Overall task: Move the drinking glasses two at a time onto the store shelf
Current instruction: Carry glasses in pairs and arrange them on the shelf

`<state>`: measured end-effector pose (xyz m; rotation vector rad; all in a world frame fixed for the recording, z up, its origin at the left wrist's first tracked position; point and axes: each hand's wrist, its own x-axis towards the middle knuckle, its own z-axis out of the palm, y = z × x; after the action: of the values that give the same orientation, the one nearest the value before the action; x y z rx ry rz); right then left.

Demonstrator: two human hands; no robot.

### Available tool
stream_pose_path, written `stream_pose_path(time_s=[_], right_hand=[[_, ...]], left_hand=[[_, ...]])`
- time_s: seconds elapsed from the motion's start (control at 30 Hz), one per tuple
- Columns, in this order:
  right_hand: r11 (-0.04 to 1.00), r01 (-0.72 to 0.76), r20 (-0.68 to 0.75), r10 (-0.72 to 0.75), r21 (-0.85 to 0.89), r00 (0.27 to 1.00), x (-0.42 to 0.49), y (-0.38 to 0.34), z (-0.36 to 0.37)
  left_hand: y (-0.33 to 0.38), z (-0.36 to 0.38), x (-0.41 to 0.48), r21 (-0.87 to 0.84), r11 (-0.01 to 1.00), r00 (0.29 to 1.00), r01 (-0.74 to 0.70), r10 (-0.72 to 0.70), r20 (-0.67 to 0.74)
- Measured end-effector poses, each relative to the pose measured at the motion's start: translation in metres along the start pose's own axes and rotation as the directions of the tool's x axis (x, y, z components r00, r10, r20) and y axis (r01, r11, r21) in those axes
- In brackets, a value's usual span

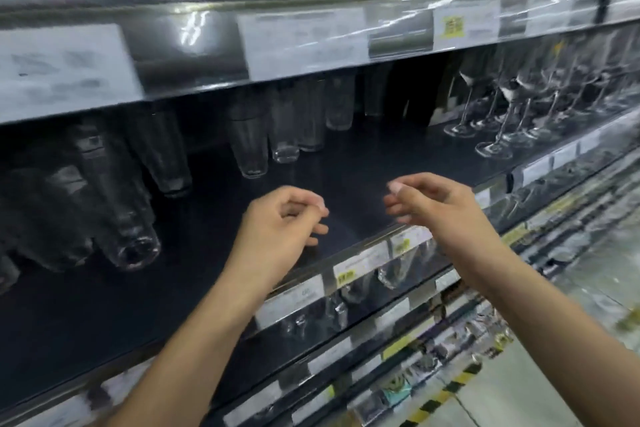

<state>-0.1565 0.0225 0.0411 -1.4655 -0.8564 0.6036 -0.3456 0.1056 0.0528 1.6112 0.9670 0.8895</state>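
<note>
Head view looked down on a dark store shelf (346,180), and both of the person's hands hovered over its bare front part. The left hand (277,229) hung above the shelf surface with its fingers loosely curled toward the thumb, and it held nothing. The right hand (436,208) sat just beside it, a little higher and close to the front edge. Its fingers were likewise loosely bent and it was empty. The two hands were near each other but apart.

The drinking glasses (251,146) stood upright in a row toward the back of the same shelf, beyond the left hand and well clear of both hands. To their left, further tall glasses (121,204) looked darker and were heavily blurred by the wide lens. To the right, stemmed wine glasses (495,128) stood in rows reaching the front edge.

Price labels (360,262) ran along the shelf's front strip under a clear cover, their print too blurred to read. More glassware (391,274) showed on the level below. Above, the upper shelf edge (304,42) carried larger labels. At lower right lay a pale floor (554,388) with a yellow-and-black striped line (446,395).
</note>
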Motion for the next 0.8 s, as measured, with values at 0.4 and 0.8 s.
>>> stream_pose_path(time_s=[0.4, 0.8], right_hand=[[0.996, 0.049, 0.233, -0.031, -0.071, 0.972, 0.234, 0.047, -0.113], [0.997, -0.011, 0.144, 0.023, -0.082, 0.989, 0.361, 0.094, -0.081]], left_hand=[[0.017, 0.189, 0.155, -0.067, 0.996, 0.94, 0.064, -0.083, -0.331], [-0.031, 0.241, 0.285, 0.049, 0.998, 0.802, 0.046, -0.008, -0.597]])
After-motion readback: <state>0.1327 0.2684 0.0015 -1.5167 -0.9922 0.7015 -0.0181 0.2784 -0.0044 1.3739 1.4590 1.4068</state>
